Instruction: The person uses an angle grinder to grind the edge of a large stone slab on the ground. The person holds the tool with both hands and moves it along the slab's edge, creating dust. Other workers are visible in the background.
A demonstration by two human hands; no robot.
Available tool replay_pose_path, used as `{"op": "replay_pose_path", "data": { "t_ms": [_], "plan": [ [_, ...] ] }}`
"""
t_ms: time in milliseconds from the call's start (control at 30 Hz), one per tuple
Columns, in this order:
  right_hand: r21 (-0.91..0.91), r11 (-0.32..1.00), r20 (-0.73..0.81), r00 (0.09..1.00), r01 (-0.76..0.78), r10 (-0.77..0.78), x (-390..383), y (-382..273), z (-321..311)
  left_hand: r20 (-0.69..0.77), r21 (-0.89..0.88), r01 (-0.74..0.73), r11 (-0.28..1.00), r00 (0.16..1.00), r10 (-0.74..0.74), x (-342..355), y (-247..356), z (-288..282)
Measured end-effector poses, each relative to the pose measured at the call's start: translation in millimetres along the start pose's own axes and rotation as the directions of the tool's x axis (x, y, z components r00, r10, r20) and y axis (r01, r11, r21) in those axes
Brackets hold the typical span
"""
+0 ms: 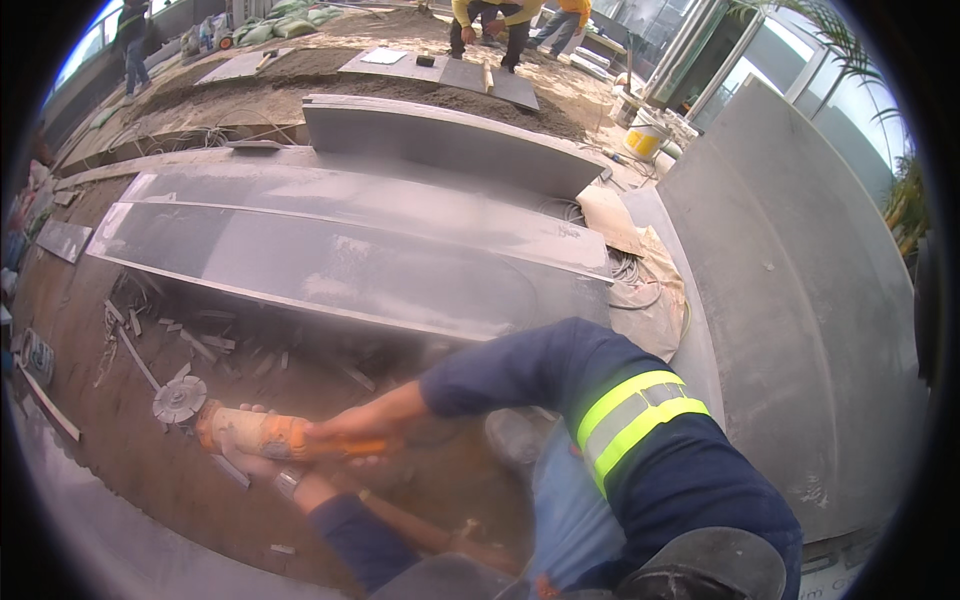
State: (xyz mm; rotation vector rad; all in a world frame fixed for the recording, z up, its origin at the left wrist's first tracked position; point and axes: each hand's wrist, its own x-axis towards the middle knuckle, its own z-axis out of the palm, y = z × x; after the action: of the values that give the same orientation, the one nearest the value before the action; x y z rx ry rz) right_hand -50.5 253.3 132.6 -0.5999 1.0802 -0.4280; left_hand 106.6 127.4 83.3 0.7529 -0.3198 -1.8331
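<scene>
An orange angle grinder (255, 430) with a segmented cutting disc (181, 400) is held low over the dusty brown ground at the lower left. My right hand (350, 430) is closed on its rear body, below the navy sleeve with a reflective band. My left hand (262, 468) grips the tool from underneath, its fingers partly hidden and hazy. The disc is above scattered narrow offcuts (140, 355). Just beyond the grinder lie long dark grey slabs (330, 260) with pale dust on their tops.
Another slab stands on edge (440, 150) behind those. A large grey panel (780, 300) leans at the right, near a white-and-yellow bucket (645, 135) and coiled cables (630, 275). Co-workers (490, 25) are among tiles and soil at the back; another person (135, 50) is at the upper left.
</scene>
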Motion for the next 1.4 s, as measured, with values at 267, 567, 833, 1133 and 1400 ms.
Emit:
{"op": "replay_pose_path", "data": {
  "t_ms": [267,567,833,1133,1400],
  "plan": [
    [0.166,0.967,0.087,0.980,-0.192,0.179,-18.8,-13.3,-2.4,0.074,-0.206,0.007,0.978,0.997,0.009,9.0,-14.9,4.9],
    [0.161,0.970,0.124,0.979,-0.181,0.162,-5.4,-13.1,12.5,0.032,-0.254,0.027,0.967,0.999,-0.020,-3.8,3.3,-13.1],
    [0.188,0.975,0.155,0.984,-0.119,0.090,-5.1,-7.8,11.3,0.036,-0.259,0.016,0.966,0.999,-0.007,-5.8,4.3,-9.1],
    [0.066,0.982,-0.035,0.984,-0.174,0.177,-13.8,-16.8,26.6,0.068,-0.272,0.022,0.962,0.998,-0.004,-4.9,2.1,-15.4],
    [-0.107,0.989,-0.093,0.992,-0.098,0.088,-11.0,-11.9,8.3,0.066,-0.366,0.088,0.926,0.995,-0.068,-26.6,15.8,17.0]
  ]
}}
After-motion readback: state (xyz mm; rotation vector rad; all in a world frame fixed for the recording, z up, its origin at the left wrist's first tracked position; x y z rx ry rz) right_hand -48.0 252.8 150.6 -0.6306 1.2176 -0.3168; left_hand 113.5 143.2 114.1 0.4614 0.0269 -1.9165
